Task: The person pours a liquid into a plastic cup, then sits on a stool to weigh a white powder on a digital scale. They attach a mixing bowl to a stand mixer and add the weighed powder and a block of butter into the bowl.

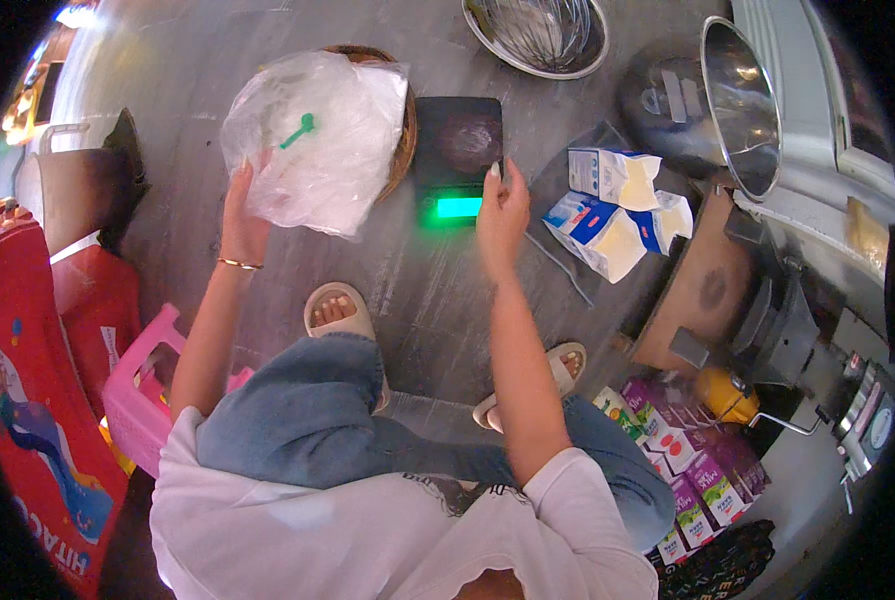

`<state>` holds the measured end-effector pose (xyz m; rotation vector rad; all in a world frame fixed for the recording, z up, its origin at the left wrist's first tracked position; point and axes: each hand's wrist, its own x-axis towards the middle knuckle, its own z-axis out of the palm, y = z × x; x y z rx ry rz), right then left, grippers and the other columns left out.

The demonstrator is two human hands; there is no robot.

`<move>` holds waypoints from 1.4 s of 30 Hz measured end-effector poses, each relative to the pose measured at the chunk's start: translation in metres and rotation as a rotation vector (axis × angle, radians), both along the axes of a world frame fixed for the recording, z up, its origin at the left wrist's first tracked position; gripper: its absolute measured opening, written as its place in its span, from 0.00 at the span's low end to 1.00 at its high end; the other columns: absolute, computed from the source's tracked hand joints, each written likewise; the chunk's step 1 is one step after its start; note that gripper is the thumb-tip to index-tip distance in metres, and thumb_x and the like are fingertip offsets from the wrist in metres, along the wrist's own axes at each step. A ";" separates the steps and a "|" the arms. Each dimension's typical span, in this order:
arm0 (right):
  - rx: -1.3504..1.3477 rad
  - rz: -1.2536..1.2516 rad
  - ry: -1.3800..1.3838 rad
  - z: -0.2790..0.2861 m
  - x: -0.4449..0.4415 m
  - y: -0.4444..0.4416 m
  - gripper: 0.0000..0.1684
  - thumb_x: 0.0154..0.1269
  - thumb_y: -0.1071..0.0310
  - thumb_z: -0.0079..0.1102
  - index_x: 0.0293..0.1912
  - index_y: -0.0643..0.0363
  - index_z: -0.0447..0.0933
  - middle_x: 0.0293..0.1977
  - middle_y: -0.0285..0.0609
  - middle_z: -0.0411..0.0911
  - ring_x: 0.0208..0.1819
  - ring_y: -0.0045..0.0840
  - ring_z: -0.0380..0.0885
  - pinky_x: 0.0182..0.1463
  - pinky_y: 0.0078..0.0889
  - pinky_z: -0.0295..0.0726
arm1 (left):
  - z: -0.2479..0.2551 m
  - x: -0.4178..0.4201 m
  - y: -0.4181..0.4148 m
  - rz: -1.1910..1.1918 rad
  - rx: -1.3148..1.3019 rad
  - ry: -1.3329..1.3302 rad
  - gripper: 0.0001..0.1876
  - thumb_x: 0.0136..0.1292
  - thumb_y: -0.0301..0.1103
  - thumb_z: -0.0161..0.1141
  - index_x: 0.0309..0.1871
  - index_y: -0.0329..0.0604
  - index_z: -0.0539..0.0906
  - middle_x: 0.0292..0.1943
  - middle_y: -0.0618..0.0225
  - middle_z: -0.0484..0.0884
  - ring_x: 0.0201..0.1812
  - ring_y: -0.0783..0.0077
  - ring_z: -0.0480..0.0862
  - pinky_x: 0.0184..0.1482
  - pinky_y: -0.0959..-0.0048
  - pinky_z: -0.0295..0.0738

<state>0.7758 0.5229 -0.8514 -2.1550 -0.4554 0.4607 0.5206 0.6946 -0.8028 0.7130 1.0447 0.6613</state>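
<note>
My left hand (246, 210) grips the left edge of a clear plastic bag (335, 172) of white contents, its fingers partly behind the plastic. The bag rests in a round brown basket (404, 161), and a small green scoop (297, 131) lies on top of it. To the right of the basket stands a black digital scale (447, 127) with a lit green display (459, 207). At the scale's lower right edge is my right hand (504, 217), thumb and fingers bent close together. Whether the fingertips touch the scale or pinch something small is unclear.
Several cut-open cartons (594, 232) lie on the floor right of the scale. Beyond are a metal bowl with a whisk (560, 30) and a tipped steel bowl (744, 112). Milk cartons (695, 487) stand by my right knee, a pink stool (136, 390) at my left.
</note>
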 end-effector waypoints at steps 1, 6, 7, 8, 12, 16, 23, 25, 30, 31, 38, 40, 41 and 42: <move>-0.003 0.002 0.036 -0.001 0.004 0.007 0.28 0.66 0.56 0.52 0.57 0.67 0.67 0.29 0.46 0.75 0.34 0.35 0.75 0.47 0.34 0.69 | 0.000 0.001 0.001 0.010 -0.003 0.022 0.31 0.64 0.52 0.52 0.65 0.42 0.65 0.62 0.65 0.69 0.60 0.66 0.70 0.57 0.63 0.66; 0.030 -0.031 0.234 0.014 0.003 0.029 0.26 0.66 0.57 0.51 0.57 0.66 0.68 0.27 0.43 0.75 0.32 0.31 0.74 0.45 0.32 0.70 | 0.007 0.005 0.002 0.061 -0.031 0.033 0.28 0.64 0.49 0.52 0.61 0.40 0.69 0.59 0.65 0.73 0.59 0.68 0.71 0.55 0.66 0.67; 0.020 -0.022 0.181 0.014 0.001 0.028 0.26 0.66 0.57 0.51 0.57 0.66 0.68 0.27 0.43 0.75 0.32 0.31 0.74 0.44 0.32 0.70 | 0.009 0.007 0.001 0.068 -0.032 0.025 0.28 0.64 0.49 0.52 0.61 0.40 0.69 0.59 0.65 0.73 0.58 0.68 0.71 0.55 0.66 0.67; 0.010 -0.015 0.128 0.012 -0.001 0.027 0.26 0.66 0.58 0.51 0.57 0.65 0.68 0.27 0.44 0.75 0.32 0.30 0.74 0.43 0.32 0.70 | 0.010 0.008 0.001 0.075 -0.032 0.016 0.27 0.64 0.49 0.52 0.61 0.40 0.69 0.59 0.65 0.73 0.58 0.68 0.71 0.55 0.66 0.67; 0.015 -0.094 -0.273 0.017 -0.030 0.023 0.25 0.67 0.60 0.50 0.58 0.66 0.67 0.32 0.47 0.75 0.33 0.30 0.74 0.42 0.32 0.71 | 0.004 0.001 0.004 0.085 -0.031 0.014 0.27 0.65 0.49 0.51 0.61 0.40 0.69 0.58 0.64 0.73 0.57 0.68 0.72 0.54 0.66 0.67; 0.037 0.230 0.180 0.019 -0.084 0.035 0.29 0.66 0.67 0.48 0.64 0.67 0.58 0.40 0.55 0.74 0.38 0.40 0.75 0.45 0.38 0.72 | 0.005 0.005 0.006 0.096 -0.078 -0.030 0.27 0.64 0.50 0.51 0.60 0.40 0.69 0.57 0.64 0.74 0.56 0.67 0.72 0.53 0.65 0.68; -0.073 0.309 0.468 0.013 -0.103 0.053 0.31 0.64 0.72 0.45 0.65 0.67 0.54 0.39 0.63 0.76 0.39 0.50 0.77 0.45 0.44 0.73 | 0.007 -0.010 0.012 0.154 -0.034 0.026 0.27 0.63 0.50 0.53 0.60 0.43 0.69 0.55 0.65 0.74 0.55 0.66 0.73 0.51 0.64 0.69; 0.053 0.357 0.395 -0.011 -0.119 0.046 0.32 0.67 0.71 0.44 0.68 0.65 0.49 0.31 0.42 0.75 0.26 0.24 0.77 0.30 0.26 0.76 | 0.012 -0.004 0.017 0.162 -0.034 0.018 0.28 0.63 0.50 0.53 0.61 0.43 0.69 0.55 0.65 0.75 0.54 0.65 0.74 0.51 0.64 0.69; 0.126 0.379 0.146 0.005 -0.128 0.039 0.36 0.61 0.73 0.53 0.66 0.65 0.53 0.40 0.46 0.69 0.37 0.29 0.73 0.41 0.32 0.74 | 0.023 -0.006 0.020 0.115 -0.048 0.019 0.28 0.63 0.48 0.53 0.61 0.41 0.69 0.56 0.64 0.74 0.55 0.64 0.74 0.52 0.66 0.69; 0.178 0.361 -0.079 0.019 -0.125 0.042 0.37 0.59 0.73 0.55 0.66 0.66 0.54 0.41 0.46 0.68 0.39 0.31 0.71 0.43 0.33 0.73 | 0.021 -0.011 0.021 0.080 -0.025 0.010 0.27 0.63 0.47 0.54 0.60 0.41 0.69 0.56 0.63 0.74 0.56 0.64 0.74 0.52 0.66 0.69; 0.442 0.644 0.073 0.088 -0.088 0.094 0.39 0.50 0.69 0.62 0.62 0.61 0.61 0.43 0.52 0.66 0.49 0.44 0.66 0.55 0.39 0.67 | 0.020 -0.008 0.024 -0.046 0.110 -0.028 0.20 0.63 0.36 0.55 0.56 0.37 0.73 0.56 0.61 0.75 0.55 0.65 0.76 0.57 0.65 0.70; 0.469 0.677 0.071 0.090 -0.087 0.105 0.38 0.49 0.67 0.63 0.61 0.60 0.64 0.42 0.51 0.66 0.48 0.44 0.66 0.53 0.40 0.67 | 0.022 -0.009 0.024 -0.082 0.171 -0.047 0.18 0.63 0.33 0.55 0.56 0.37 0.74 0.55 0.61 0.76 0.54 0.65 0.77 0.57 0.65 0.70; 0.440 0.647 0.033 0.091 -0.087 0.108 0.35 0.49 0.66 0.63 0.59 0.60 0.66 0.42 0.50 0.66 0.47 0.43 0.66 0.52 0.40 0.67 | 0.021 -0.010 0.025 -0.106 0.197 -0.073 0.17 0.63 0.32 0.55 0.55 0.37 0.74 0.55 0.60 0.77 0.54 0.64 0.78 0.57 0.65 0.71; 0.411 0.617 -0.002 0.095 -0.088 0.112 0.33 0.49 0.65 0.63 0.57 0.59 0.68 0.41 0.50 0.67 0.47 0.42 0.66 0.51 0.39 0.67 | 0.021 -0.013 0.026 -0.128 0.223 -0.097 0.17 0.63 0.31 0.54 0.55 0.37 0.74 0.54 0.59 0.77 0.53 0.64 0.78 0.57 0.65 0.71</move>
